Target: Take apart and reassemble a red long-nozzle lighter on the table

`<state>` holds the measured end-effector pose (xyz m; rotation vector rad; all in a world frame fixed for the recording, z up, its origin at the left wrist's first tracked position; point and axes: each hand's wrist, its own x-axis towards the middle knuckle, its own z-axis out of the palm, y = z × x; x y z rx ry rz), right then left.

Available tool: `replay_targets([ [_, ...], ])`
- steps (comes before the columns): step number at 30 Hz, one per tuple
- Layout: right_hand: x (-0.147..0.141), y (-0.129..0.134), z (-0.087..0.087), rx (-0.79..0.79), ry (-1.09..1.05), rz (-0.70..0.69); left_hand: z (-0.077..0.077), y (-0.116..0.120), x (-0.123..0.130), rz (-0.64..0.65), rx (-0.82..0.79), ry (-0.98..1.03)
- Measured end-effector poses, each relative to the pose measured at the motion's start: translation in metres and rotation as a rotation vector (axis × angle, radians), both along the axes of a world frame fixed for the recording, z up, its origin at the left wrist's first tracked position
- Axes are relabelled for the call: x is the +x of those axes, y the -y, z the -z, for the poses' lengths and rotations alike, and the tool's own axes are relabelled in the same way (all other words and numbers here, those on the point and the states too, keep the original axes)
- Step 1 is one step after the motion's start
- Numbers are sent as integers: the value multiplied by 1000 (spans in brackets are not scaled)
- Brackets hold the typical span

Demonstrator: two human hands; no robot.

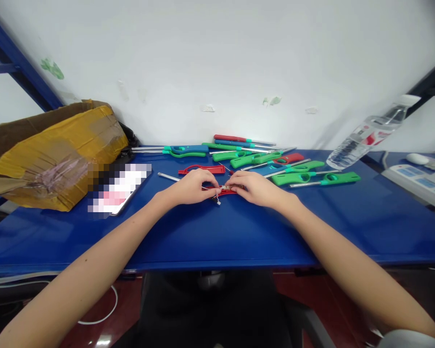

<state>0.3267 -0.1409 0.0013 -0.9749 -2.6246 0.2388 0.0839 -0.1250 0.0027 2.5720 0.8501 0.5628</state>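
Note:
An opened red lighter housing (227, 190) lies between my hands on the blue table, with small metal parts showing inside it. My left hand (197, 186) has its thumb and fingers closed on the left end of the housing. On the right end, the fingers of my right hand (252, 187) are closed too. A small white piece on a wire (218, 201) sticks out on the near side. Just behind lies a separate red shell half (206, 169) with a trigger opening. A metal lighter tube (168, 177) points out left of my left hand.
Several long-nosed lighters, such as a green one (340, 178) and a blue one (188, 149), lie along the back. A taped cardboard box (58, 154) and a phone (125, 188) are left. A water bottle (369, 135) and a white power strip (416, 181) are right.

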Motion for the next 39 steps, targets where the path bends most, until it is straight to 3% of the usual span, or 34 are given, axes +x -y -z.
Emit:
replay_targets([
  [15,0,2,-3,25,10,0,5,10,-3,17,26,-47],
  [25,1,2,-3,51,17,36,-7,12,-12,2,67,-140],
  [39,-4,8,-5,47,-16,57,-6,12,-20,10,87,-184],
])
